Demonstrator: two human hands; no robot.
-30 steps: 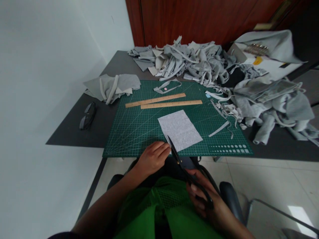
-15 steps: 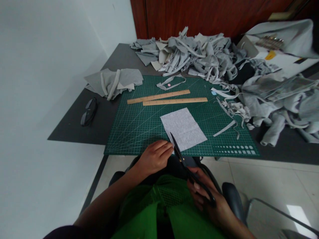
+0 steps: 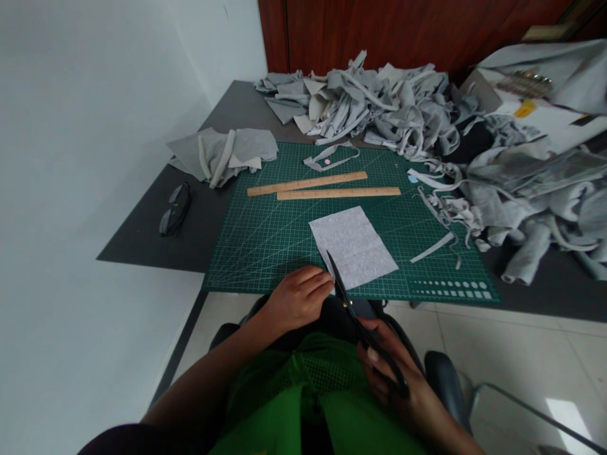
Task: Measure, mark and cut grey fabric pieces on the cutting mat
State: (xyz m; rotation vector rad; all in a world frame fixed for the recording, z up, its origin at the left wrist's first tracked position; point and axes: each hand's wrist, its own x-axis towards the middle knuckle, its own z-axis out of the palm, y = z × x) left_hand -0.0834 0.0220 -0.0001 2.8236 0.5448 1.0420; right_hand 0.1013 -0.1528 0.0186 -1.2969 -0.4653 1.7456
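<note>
A light grey piece of fabric lies flat at the front of the green cutting mat, turned slightly askew. With my right hand I grip the black handles of a pair of scissors. Their blades point forward over the fabric's left front edge and look close together. My left hand is at the mat's front edge, its fingers pinched on the fabric's near left corner, just left of the blades. The fingertips hide most of that corner.
Two wooden rulers lie behind the fabric. Glasses and folded grey cloth are on the left. Grey scraps are heaped along the back and right. Thin offcuts lie on the mat's right side.
The whole view has shifted slightly, so the mat and things on it sit a little farther right. Both hands, the scissors and the fabric keep nearly the same arrangement.
</note>
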